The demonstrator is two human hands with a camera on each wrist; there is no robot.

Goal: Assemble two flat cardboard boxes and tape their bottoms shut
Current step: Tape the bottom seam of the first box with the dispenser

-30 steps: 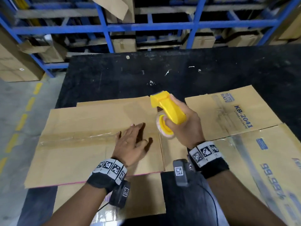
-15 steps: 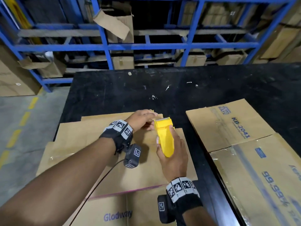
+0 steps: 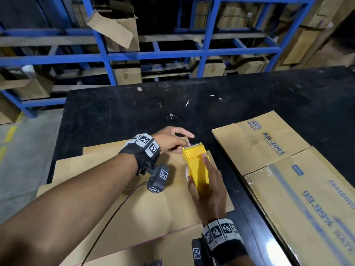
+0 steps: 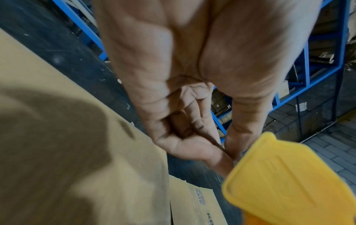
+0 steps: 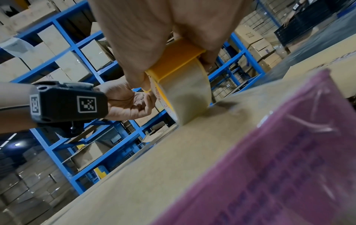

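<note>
Tape dispenser gripped in our right hand; left hand fingers pinch at its blade, probably freeing tape for the box.

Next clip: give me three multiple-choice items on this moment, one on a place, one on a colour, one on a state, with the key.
1. Where is the tape roll?
A. On the brown cardboard
B. On the shelving
C. On the floor

2. The tape dispenser is:
A. Blue
B. Yellow
C. Black

3. The right hand:
A. Lies flat, idle
B. Grips the dispenser
C. Is out of view

Key:
1 A, the right wrist view shows the roll touching the cardboard.
2 B, its body is plainly yellow.
3 B, its fingers wrap the dispenser.
</note>
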